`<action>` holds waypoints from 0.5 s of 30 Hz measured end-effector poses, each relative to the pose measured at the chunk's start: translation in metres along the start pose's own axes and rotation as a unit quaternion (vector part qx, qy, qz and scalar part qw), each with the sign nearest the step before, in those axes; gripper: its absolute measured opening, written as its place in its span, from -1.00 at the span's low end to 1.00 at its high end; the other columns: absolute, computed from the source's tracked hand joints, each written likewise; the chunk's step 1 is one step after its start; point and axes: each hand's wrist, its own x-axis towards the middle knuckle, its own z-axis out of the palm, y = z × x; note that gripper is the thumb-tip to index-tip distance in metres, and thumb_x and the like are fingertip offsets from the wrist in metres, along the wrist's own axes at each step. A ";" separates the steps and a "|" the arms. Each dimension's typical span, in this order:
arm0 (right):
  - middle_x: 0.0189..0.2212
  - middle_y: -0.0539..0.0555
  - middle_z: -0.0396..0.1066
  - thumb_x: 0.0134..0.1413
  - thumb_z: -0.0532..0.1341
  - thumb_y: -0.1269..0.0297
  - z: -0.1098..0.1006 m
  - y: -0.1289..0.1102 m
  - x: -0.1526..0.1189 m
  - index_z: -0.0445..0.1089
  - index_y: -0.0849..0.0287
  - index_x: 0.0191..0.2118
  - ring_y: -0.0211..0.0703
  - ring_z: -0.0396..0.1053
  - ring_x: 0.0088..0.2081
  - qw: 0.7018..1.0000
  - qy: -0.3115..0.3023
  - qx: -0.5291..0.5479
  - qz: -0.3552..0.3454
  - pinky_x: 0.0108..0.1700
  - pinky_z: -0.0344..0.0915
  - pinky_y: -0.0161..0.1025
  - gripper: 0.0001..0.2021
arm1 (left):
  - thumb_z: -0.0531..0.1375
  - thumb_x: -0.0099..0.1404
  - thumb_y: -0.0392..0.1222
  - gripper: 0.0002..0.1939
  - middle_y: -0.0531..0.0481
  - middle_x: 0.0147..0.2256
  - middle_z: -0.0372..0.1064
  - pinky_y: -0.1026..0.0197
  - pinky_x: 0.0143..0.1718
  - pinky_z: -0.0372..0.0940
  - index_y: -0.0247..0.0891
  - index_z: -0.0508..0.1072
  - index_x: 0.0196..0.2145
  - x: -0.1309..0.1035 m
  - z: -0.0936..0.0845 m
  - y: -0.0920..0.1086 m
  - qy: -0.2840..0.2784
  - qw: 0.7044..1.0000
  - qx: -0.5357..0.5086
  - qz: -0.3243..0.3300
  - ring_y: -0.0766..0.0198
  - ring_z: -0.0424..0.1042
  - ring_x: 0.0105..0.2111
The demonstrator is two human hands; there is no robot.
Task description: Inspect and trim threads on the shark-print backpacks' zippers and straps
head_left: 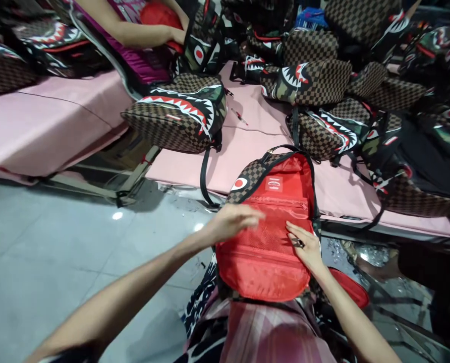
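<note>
An unzipped backpack (pixel 247 174) with brown checks, a painted eye and a red lining (pixel 263 277) leans from my lap against the table edge. Over the left of the lining, my left hand (pixel 238 222) hovers with fingers stretched out and slightly blurred, holding nothing I can see. My right hand (pixel 306 247) lies at the lining's right side, fingertips on the red mesh. A small dark tool, apparently thread snips (pixel 297 243), is held at its fingers. A white-printed label (pixel 274 184) shows inside the upper compartment.
On the pink table (pixel 255 136) lie a shark-mouth backpack (pixel 179 113) at left and a pile of similar backpacks (pixel 312 83) at right. A pen (pixel 240 117) lies between them. Across the table, a person in a purple top (pixel 145 60) handles another backpack. A red flap (pixel 349 287) hangs right of my lap.
</note>
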 end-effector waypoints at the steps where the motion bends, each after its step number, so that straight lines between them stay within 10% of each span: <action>1: -0.10 0.15 0.44 0.14 0.09 0.34 0.001 0.000 0.000 0.44 0.13 -0.11 -0.17 0.44 -0.12 1.000 0.006 -0.008 -0.003 -0.12 0.39 -0.21 -0.75 | -0.02 0.33 -0.17 -0.68 -0.02 -0.26 0.47 0.32 -0.17 0.25 -0.25 0.44 -0.08 0.029 -0.001 -0.003 0.036 0.999 0.024 0.004 0.31 0.41 -0.26; 5: -0.09 0.15 0.44 0.16 0.08 0.35 0.005 0.000 -0.002 0.44 0.14 -0.11 -0.17 0.43 -0.10 0.999 0.014 -0.041 0.005 -0.20 0.39 -0.24 -0.75 | 0.07 0.21 -0.35 -0.73 -0.12 -0.08 0.40 0.16 0.02 0.19 -0.27 0.47 -0.16 0.120 0.041 -0.023 -0.025 0.985 0.171 0.005 0.17 0.34 -0.05; 9: -0.08 0.15 0.43 0.16 0.07 0.35 0.003 0.004 -0.003 0.44 0.13 -0.12 -0.18 0.44 -0.11 0.998 0.002 -0.054 0.012 -0.25 0.36 -0.28 -0.75 | 0.15 0.08 -0.45 -0.47 -0.27 0.16 0.10 -0.06 0.15 0.03 -0.34 0.28 0.05 0.135 0.068 -0.053 0.057 0.971 0.230 -0.037 -0.02 0.05 0.18; 15: -0.07 0.14 0.42 0.17 0.07 0.38 0.003 0.011 -0.006 0.43 0.13 -0.11 -0.20 0.44 -0.12 1.000 -0.003 -0.018 0.004 -0.25 0.34 -0.30 -0.75 | -0.07 0.23 -0.46 -0.55 -0.25 0.04 0.28 0.14 0.10 0.14 -0.47 0.22 0.08 0.115 -0.006 -0.084 0.308 0.923 0.171 -0.157 0.18 0.28 0.03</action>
